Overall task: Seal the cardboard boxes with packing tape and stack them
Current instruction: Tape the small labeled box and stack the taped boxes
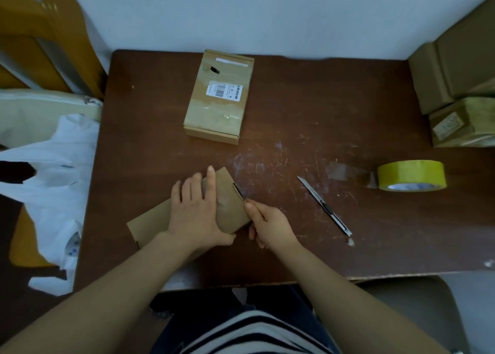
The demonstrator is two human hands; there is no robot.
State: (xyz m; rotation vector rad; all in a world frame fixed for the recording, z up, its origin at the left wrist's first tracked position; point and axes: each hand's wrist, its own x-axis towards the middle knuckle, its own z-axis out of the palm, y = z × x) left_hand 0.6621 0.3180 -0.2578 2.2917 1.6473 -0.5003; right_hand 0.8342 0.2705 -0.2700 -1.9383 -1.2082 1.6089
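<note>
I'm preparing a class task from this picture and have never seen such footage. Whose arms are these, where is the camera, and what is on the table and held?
No machine here: one camera worn on a person's head looks down at their own arms. The left hand presses flat on a small cardboard box near the front of the brown table. The right hand grips a thin blade-like tool at that box's right edge. Lying loose: a utility knife, a yellow tape roll, a labelled box farther back, and more boxes at the far right.

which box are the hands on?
The plain near box, left hand pressing flat on it, right hand holding a blade at its edge. The barcode-labelled box and the right-edge stack sit untouched.
</note>
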